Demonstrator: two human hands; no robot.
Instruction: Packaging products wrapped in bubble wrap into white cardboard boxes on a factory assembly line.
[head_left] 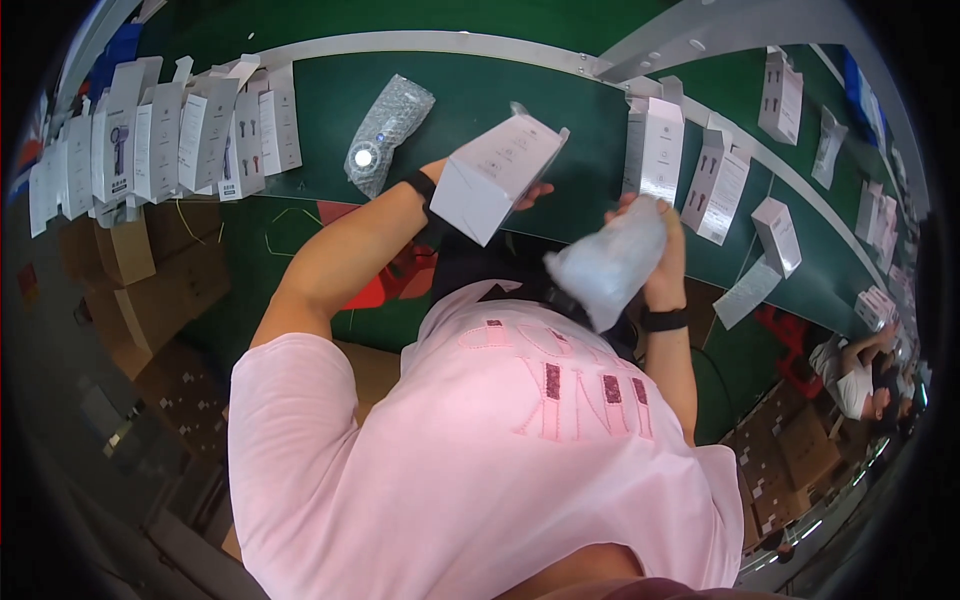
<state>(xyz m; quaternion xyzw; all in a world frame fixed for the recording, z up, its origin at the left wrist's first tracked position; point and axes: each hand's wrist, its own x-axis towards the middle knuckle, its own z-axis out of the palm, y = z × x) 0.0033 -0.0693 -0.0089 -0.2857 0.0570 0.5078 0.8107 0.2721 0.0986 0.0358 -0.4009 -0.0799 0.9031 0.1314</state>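
Observation:
My left hand (537, 196) is closed round a white carton (498, 168) with printed icons, tilted over the near edge of the green table. The carton's flaps stand up at its far end, and the box hides most of that hand. In my right hand (669, 250) is a white bubble-wrapped packet (612, 262), held just off the table's near edge. What the wrap contains cannot be made out. Beyond my left forearm lies another bubble-wrapped packet (388, 135) with a round, shiny part showing. A standing white carton (655, 145) is just beyond my right hand.
Several white cartons (157, 145) stand in a row on the table's left. More cartons (716, 185) are to the right, one lying tilted (776, 237). A pale metal rail (430, 42) runs along the far edge. Brown boxes (130, 290) are on the lower left; other people sit far right.

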